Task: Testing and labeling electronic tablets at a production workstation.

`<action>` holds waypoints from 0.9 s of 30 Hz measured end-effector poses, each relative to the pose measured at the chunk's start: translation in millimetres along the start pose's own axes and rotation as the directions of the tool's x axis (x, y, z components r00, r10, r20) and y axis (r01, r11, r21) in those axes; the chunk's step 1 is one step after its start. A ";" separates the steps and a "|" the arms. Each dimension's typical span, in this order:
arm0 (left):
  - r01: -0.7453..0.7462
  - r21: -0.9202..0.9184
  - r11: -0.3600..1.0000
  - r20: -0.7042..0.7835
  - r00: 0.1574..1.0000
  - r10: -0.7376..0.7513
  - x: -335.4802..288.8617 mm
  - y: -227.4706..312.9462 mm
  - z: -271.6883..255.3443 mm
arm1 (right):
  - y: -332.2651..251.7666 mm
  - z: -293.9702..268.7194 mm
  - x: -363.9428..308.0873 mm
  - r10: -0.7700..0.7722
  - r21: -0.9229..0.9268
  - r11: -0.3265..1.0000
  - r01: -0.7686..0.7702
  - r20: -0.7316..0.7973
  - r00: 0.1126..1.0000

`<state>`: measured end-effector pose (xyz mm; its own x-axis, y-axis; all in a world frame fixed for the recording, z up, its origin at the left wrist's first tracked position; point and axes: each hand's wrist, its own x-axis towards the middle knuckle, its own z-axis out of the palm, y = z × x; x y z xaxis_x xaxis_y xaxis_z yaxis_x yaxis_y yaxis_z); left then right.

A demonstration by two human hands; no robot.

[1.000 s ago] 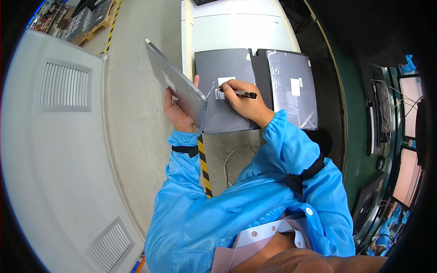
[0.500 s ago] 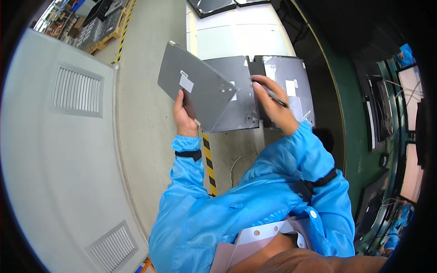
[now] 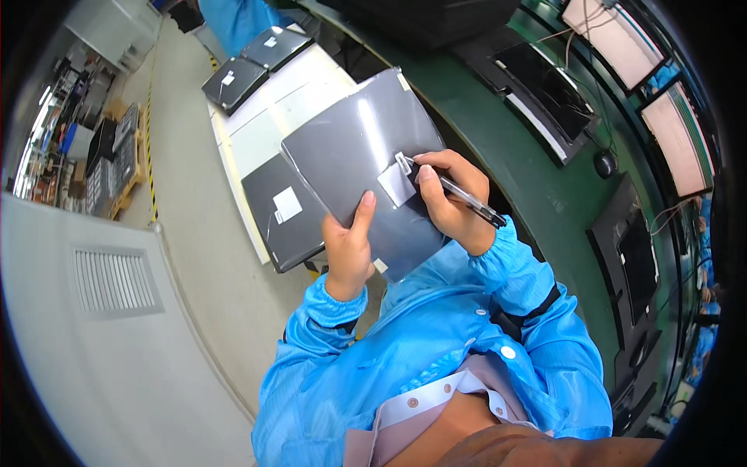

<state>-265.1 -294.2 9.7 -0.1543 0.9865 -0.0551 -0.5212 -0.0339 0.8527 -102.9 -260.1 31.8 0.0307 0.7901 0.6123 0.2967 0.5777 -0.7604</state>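
Note:
Tilted in front of me is a glossy dark grey flat panel (image 3: 334,148), which looks covered in clear film. My left hand (image 3: 348,249) grips its lower left edge, thumb lying on the face. A white label (image 3: 398,187) sits on that face, with a small white tab (image 3: 403,163) above it. My right hand (image 3: 459,194) is closed around a black-and-clear pen (image 3: 478,206), its tip end close to the tab; whether it touches cannot be made out. Partly hidden under the raised panel, a second dark panel (image 3: 303,233) with its own white label (image 3: 287,204) lies on the table.
The white-topped table (image 3: 247,148) carries more dark panels (image 3: 237,86) at its far end, beside a co-worker's blue sleeve (image 3: 233,23). A green bench (image 3: 537,202) along my right holds screens and a mouse (image 3: 606,163). A grey vented cabinet (image 3: 78,358) stands at left.
My view has turned right. The panel has swung from steeply raised to facing me, and my left thumb now lies on its face. My right hand has brought the pen to its label.

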 end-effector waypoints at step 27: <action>-0.586 0.722 -0.367 0.607 0.791 -0.069 40.8 -59.1 -113.6 | 10.5 -160.8 -60.1 0.688 0.347 0.714 -0.608 -0.187 0.702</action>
<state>-335.9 -270.2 -102.0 0.4237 0.8804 0.2130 0.8880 -0.4501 0.0942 51.9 -334.5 21.8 0.4039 0.9133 -0.0529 -0.1379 0.0036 -0.9904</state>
